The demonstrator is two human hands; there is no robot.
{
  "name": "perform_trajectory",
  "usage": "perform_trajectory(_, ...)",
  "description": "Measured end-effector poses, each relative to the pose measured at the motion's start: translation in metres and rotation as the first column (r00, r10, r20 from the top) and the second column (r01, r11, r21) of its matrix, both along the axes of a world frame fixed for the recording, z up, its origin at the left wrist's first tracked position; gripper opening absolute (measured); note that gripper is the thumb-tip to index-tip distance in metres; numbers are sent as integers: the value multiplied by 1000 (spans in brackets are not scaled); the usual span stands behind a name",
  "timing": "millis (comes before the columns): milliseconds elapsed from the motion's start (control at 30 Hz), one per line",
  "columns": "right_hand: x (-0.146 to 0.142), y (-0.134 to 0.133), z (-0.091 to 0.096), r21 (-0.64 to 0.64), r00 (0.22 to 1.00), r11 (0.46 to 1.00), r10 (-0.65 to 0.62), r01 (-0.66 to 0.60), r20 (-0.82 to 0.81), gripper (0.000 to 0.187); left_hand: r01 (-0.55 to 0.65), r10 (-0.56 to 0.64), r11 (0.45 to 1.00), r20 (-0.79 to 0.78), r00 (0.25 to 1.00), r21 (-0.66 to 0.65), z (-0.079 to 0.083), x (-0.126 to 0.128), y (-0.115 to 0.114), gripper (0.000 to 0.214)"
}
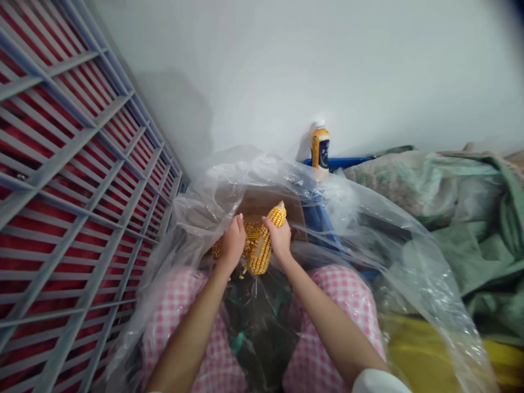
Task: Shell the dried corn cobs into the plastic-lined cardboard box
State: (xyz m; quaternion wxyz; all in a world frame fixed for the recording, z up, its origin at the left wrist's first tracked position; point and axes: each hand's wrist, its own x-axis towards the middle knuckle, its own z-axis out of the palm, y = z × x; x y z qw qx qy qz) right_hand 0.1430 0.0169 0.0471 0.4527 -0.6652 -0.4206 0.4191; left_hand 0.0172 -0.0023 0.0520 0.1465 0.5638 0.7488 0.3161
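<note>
My right hand (pixel 280 237) is wrapped round an ear of corn (pixel 261 252), its pointed tip showing above the thumb. Some rows of yellow kernels are stripped from the side of the ear. To its left, my left hand (pixel 234 240) is closed with the thumb up; what its fingers hold, if anything, is hidden. Loose kernels and more corn (pixel 250 232) lie below and between the hands, over a brown cardboard surface (pixel 266 197). A clear plastic sheet (pixel 360 218) spreads round the hands and over my knees in pink checked trousers (pixel 344 289).
A slatted plastic crate (pixel 88 117) with red behind its slats rises at the left. A bottle with a white cap (pixel 320 146) stands near the white wall (pixel 262 71). On the right are a blue container (pixel 321 218), crumpled green sacks (pixel 462 245) and yellow material (pixel 421 349).
</note>
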Motion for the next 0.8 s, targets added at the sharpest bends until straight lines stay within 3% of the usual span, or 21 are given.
perform_trajectory(100, -3, 0, -3, -16, 1000, 1000, -11, 11, -14, 46, 73, -56, 994, 191, 980, -86, 3, 15, -10, 55)
perform_trajectory(200, -9, -1, -3, -38, 1000, 999, -12, 11, -19, 45, 123, -60, 979, 342, 938, -165, -4, 33, -20, 61)
perform_trajectory(400, -18, -3, 1, -62, 999, 997, -38, 38, 13, 42, 58, -11, 977, 223, 975, -204, -18, 38, -22, 62)
perform_trajectory(600, -18, -7, 0, -126, 997, 990, -59, 66, 59, 40, 47, 8, 979, 270, 963, -197, -26, 33, -18, 58)
perform_trajectory(800, -9, -6, 2, -4, 997, 1000, -22, 21, -70, 40, 64, -29, 994, 346, 938, -90, -30, 11, 2, 49)
